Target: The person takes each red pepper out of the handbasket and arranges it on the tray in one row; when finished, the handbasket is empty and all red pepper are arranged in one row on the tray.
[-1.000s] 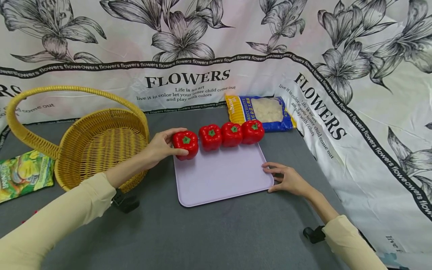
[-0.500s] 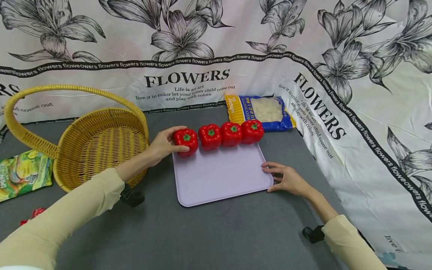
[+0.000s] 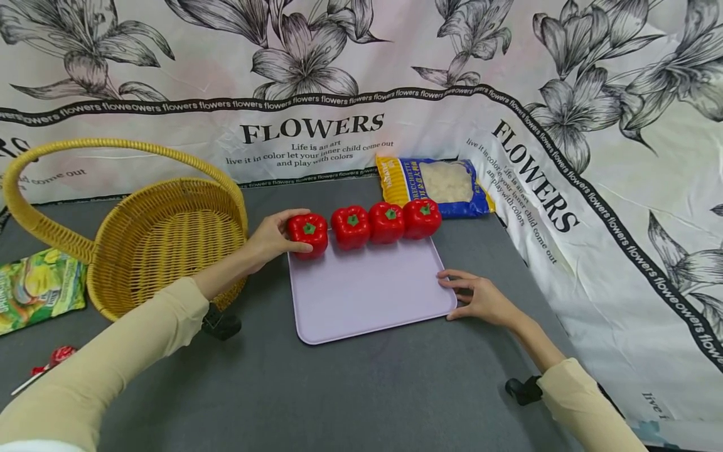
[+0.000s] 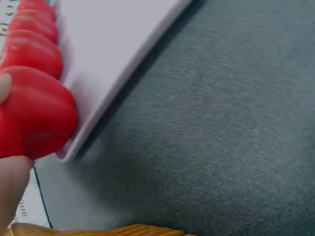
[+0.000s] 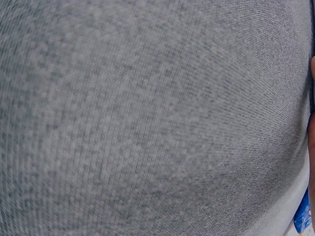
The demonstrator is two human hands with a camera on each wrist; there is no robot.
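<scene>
In the head view my left hand grips a red bell pepper with a green stem, thumb on the near side. This pepper is at the back left corner of a pale lilac tray. In the left wrist view the same bell pepper overlaps the tray's corner. Three more red peppers stand in a row to its right along the tray's back edge. My right hand holds the tray by its right edge near the front corner, thumb and fingers slightly curled there.
A yellow wicker basket with a tall handle stands left of the tray. Beyond the peppers lies a blue and yellow pasta bag. A green packet and a red lollipop lie at the far left, on the grey tabletop.
My left hand has shifted the gripped pepper slightly back and left at the tray's corner. The right hand keeps its place on the tray edge. More of the lollipop shows.
</scene>
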